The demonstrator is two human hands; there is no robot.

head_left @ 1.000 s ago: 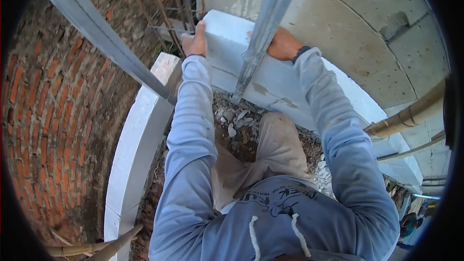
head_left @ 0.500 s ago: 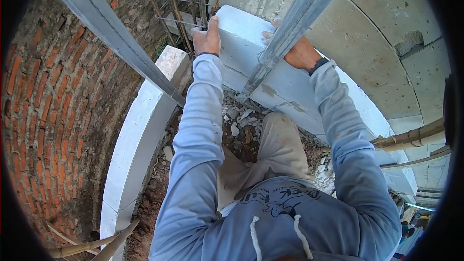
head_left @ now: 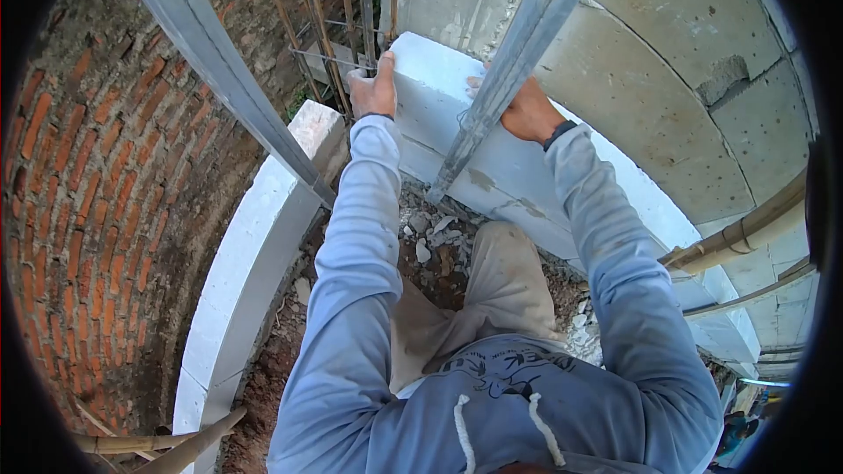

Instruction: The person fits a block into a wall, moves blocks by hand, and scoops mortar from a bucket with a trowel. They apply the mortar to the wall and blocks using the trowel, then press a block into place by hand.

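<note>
A white aerated concrete block (head_left: 430, 101) sits at the near end of the low block wall on the right. My left hand (head_left: 373, 89) wraps round its far left end, thumb up by the top corner and fingers along the end face. My right hand (head_left: 529, 111) holds the same block farther right, at its upper edge. A slanting metal post (head_left: 514, 57) passes in front and hides part of that hand; some fingertips show on the block's top.
A second white block wall (head_left: 233, 290) curves along the left, before an old brick wall (head_left: 83, 237). Another metal post (head_left: 224, 61) slants in at left. Steel rebar (head_left: 329, 35) stands behind my left hand. Bamboo poles (head_left: 738, 233) cross at right. Rubble (head_left: 430, 237) lies by my knee.
The view has tilted slightly, so the block and both hands appear a little lower. Both hands keep their places on the block.
</note>
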